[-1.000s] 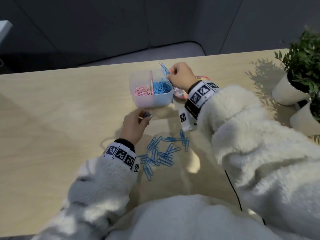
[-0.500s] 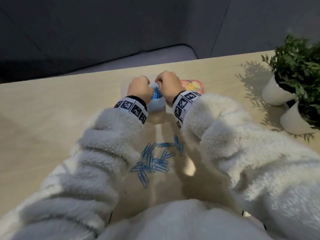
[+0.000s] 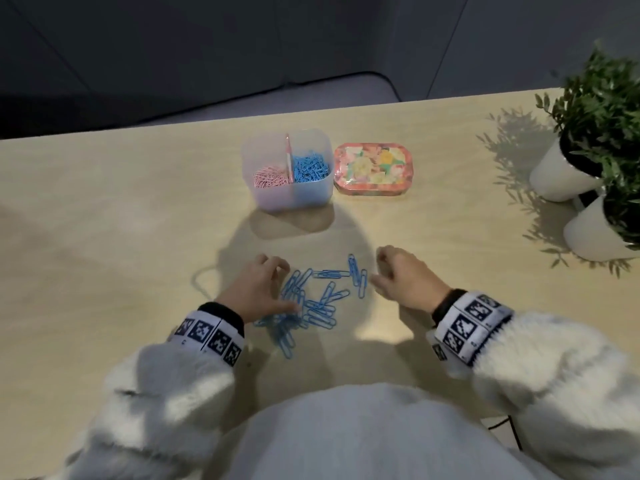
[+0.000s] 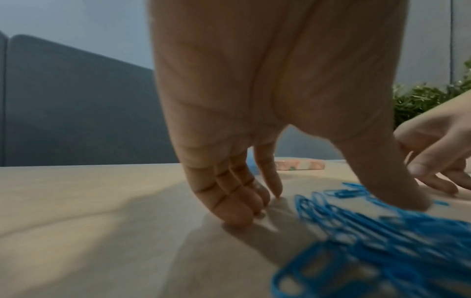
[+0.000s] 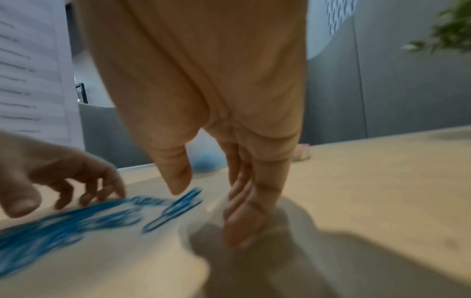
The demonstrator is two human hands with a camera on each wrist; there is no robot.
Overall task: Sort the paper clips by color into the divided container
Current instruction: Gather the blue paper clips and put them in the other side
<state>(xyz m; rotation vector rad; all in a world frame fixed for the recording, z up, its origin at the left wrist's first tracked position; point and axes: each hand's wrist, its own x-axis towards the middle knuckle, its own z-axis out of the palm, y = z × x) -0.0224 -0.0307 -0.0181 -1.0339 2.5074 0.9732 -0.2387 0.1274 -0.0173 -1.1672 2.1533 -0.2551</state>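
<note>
The translucent divided container [image 3: 263, 199] stands at the table's far middle, with pink clips [image 3: 270, 176] in its left compartment and blue clips [image 3: 310, 168] in its right. A loose pile of blue clips [image 3: 311, 303] lies nearer me. My left hand [image 3: 270, 285] is at the pile's left edge. Its fingers [image 4: 237, 213] touch the table and its thumb [image 4: 397, 187] presses on the clips [image 4: 382, 242]. My right hand [image 3: 384, 271] is at the pile's right edge. Its fingers [image 5: 247, 217] point down at the table and its thumb [image 5: 175, 171] hovers over a clip [image 5: 175, 209]. Neither hand holds anything.
A floral tin [image 3: 374, 168] sits just right of the container. Two white pots with green plants [image 3: 568, 168] [image 3: 602, 230] stand at the right edge. The wooden table [image 3: 104, 237] ends behind the container, with dark seating beyond.
Both hands have drawn back from the container to the loose pile. The right hand no longer holds the blue clip it carried a second ago.
</note>
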